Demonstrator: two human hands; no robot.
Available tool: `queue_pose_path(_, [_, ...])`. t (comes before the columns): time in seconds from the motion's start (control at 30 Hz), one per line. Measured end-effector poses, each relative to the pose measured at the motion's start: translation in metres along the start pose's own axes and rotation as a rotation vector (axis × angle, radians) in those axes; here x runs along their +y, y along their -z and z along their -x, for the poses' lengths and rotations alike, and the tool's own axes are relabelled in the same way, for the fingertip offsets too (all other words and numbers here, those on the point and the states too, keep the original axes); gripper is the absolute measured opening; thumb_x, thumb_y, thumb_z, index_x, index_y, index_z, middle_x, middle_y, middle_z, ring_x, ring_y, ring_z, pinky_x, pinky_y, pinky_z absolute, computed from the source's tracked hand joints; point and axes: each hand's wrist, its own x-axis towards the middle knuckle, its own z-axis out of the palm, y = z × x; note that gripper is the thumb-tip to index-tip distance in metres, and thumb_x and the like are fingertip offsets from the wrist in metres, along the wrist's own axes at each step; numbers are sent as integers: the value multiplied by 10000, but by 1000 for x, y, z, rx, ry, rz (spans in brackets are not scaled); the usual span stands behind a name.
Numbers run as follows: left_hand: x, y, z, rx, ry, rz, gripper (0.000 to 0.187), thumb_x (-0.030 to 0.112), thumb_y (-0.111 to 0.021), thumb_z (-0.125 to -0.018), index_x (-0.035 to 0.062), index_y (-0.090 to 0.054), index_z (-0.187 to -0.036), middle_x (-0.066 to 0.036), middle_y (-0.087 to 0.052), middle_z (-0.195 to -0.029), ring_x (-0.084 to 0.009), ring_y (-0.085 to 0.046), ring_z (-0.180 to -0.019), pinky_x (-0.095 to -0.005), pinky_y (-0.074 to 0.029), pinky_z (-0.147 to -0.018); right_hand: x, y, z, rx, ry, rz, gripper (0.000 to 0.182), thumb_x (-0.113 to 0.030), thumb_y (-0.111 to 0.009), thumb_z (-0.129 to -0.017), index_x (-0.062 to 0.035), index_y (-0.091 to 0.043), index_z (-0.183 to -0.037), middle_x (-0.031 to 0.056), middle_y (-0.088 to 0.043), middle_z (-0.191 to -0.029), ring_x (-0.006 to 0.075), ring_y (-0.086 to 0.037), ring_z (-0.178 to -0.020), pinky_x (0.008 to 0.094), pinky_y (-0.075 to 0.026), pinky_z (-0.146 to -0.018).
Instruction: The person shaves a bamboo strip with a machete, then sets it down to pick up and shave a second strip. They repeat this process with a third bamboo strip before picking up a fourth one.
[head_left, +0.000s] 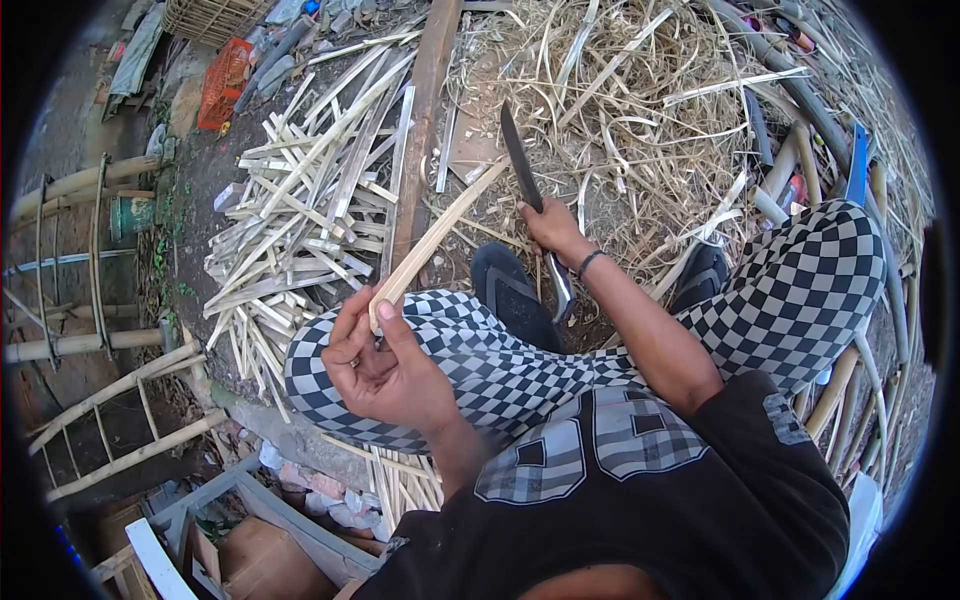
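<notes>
Left of centre, the left hand [390,372] is turned palm up with curled fingers, pinching the lower end of a pale bamboo strip [437,238] between thumb and fingers; the strip slants up to the frame's upper middle, ending near the machete [517,150]. The right hand [556,229], forearm reaching up from lower right, wraps firmly around its handle.

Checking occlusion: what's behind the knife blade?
Wood shavings show to the picture's right of the knife blade, which extends from the right hand. Whatever lies directly behind the blade is covered.
</notes>
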Motion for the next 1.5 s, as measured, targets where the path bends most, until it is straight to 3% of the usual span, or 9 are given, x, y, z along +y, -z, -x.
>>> queue_pose_path(0.17, [1, 0, 1, -29, 20, 82, 228, -39, -654, -908, -25, -428, -933, -291, -637, -1093, -301, -706, -959, -310, -636, -807, -14, -5, 13, -22, 89, 150, 341, -281, -565, -981, 53, -585, -912, 106, -594, -585, 215, -610, -437, 383, -501, -474])
queue_pose_path(0.3, [11, 0, 4, -86, 39, 36, 200, -70, -653, -895, -75, -501, -1025, -277, -666, -1055, -277, -711, -953, -287, -629, -786, -16, -8, 20, -9, 133, 167, 341, -278, -562, -985, 49, -586, -892, 110, -592, -584, 218, -605, -429, 386, -506, -476])
queue_pose_path(0.37, [10, 1, 5, -120, 26, -7, 278, -96, -661, -876, -102, -542, -1127, -271, -674, -1063, -264, -709, -961, -276, -626, -764, -15, -6, 20, -2, 136, 145, 342, -276, -562, -985, 51, -584, -887, 112, -591, -583, 218, -603, -428, 386, -505, -472])
queue_pose_path(0.47, [12, 2, 6, -134, 35, 4, 337, -84, -681, -867, -79, -549, -1177, -242, -682, -1087, -235, -701, -973, -259, -618, -789, -23, -1, 28, -47, 97, 127, 343, -271, -561, -987, 55, -576, -880, 114, -592, -584, 220, -603, -431, 387, -497, -463])
queue_pose_path(0.67, [11, 1, 4, -133, 64, 26, 264, -102, -670, -870, -130, -604, -1123, -249, -676, -1101, -254, -707, -950, -288, -620, -798, -18, -3, 24, -28, 72, 149, 342, -266, -560, -988, 47, -567, -852, 110, -588, -579, 222, -609, -442, 389, -490, -462])
queue_pose_path(0.9, [6, 3, 5, -131, 53, 48, 261, -96, -688, -860, -130, -608, -1106, -259, -673, -1109, -257, -708, -950, -287, -620, -803, -16, -4, 22, -32, 94, 168, 329, -260, -558, -985, 56, -583, -896, 114, -597, -585, 224, -615, -453, 389, -492, -476])
queue_pose_path(1.17, [2, 1, 7, -267, -29, 169, 123, -105, -656, -877, -84, -570, -963, -296, -670, -1100, -321, -695, -1037, -360, -604, -876, -20, -1, 26, -18, 84, 187, 322, -252, -571, -981, 66, -578, -935, 113, -593, -587, 224, -614, -452, 381, -491, -465])
queue_pose_path(1.27, [0, 5, 8, -390, -64, 108, 108, -66, -614, -927, -64, -544, -1009, -318, -676, -1063, -305, -695, -1040, -335, -580, -901, -17, 1, 23, -7, 72, 143, 314, -244, -579, -979, 66, -571, -933, 111, -589, -587, 222, -603, -442, 378, -482, -449])
queue_pose_path(1.5, [0, 4, 8, -425, -105, 142, 103, -86, -600, -925, -63, -546, -1009, -314, -682, -1047, -319, -692, -1047, -361, -569, -928, -15, 4, 23, 5, 78, 135, 282, -228, -584, -976, 41, -547, -900, 95, -567, -570, 214, -575, -416, 379, -458, -417])
